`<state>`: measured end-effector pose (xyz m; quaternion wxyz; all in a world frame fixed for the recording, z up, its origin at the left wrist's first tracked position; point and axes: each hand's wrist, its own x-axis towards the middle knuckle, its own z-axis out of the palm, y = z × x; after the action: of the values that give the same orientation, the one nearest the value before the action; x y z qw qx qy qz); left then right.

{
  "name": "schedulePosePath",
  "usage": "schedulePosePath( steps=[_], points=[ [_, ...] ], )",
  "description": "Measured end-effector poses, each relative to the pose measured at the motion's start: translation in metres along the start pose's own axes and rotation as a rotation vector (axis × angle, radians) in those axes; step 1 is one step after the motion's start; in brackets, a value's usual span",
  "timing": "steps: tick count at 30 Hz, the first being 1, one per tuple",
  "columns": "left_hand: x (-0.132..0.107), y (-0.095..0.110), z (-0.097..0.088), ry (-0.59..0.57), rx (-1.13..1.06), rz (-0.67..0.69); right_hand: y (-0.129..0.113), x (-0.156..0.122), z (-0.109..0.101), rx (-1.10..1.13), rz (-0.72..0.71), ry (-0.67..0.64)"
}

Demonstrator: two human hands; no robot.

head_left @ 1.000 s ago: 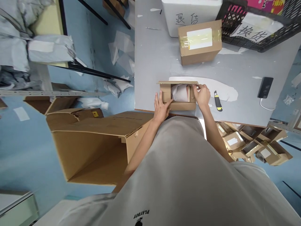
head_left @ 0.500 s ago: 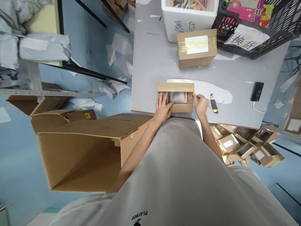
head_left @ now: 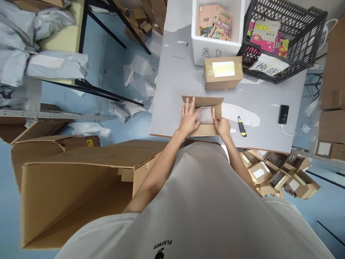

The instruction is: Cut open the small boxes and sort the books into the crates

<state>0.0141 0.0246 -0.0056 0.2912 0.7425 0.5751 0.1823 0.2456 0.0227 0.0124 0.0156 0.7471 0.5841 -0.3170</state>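
A small cardboard box (head_left: 204, 130) lies with its flaps raised at the table's front edge, in front of my body. Inside it is something pale and flat, like wrapped paper or a book (head_left: 205, 116). My left hand (head_left: 189, 118) reaches over the box's left end; its fingers are stretched, with tips against the back flap and the thumb side over the contents. At the right end, my right hand (head_left: 222, 127) is closed with its fingertips on the box's edge. A yellow-and-black box cutter (head_left: 242, 126) lies right of that hand.
A taped carton (head_left: 223, 74) stands behind, before a white bin (head_left: 217, 43) of booklets and a black crate (head_left: 293, 59) holding books. A black phone-like device (head_left: 283, 114) with a cable lies right. Large open carton (head_left: 78, 201) at left; opened boxes (head_left: 277, 172) below right.
The back flap has swung up. My left hand has moved onto it, and my right hand has shifted from the box's side to its front right corner. The camera view has tilted.
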Motion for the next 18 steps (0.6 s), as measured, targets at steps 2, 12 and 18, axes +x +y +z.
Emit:
schedulePosePath(
  steps=[2, 12, 18],
  points=[
    [0.005, -0.003, -0.003, 0.014, -0.003, 0.011, -0.009, 0.005, -0.001, -0.015, 0.028, -0.004],
    [0.009, -0.018, -0.004, 0.005, -0.041, 0.074, -0.054, 0.008, 0.000, -0.071, 0.086, 0.027],
    [0.004, -0.024, -0.007, -0.010, -0.087, 0.093, -0.067, -0.022, -0.011, 0.101, 0.077, 0.180]
  ],
)
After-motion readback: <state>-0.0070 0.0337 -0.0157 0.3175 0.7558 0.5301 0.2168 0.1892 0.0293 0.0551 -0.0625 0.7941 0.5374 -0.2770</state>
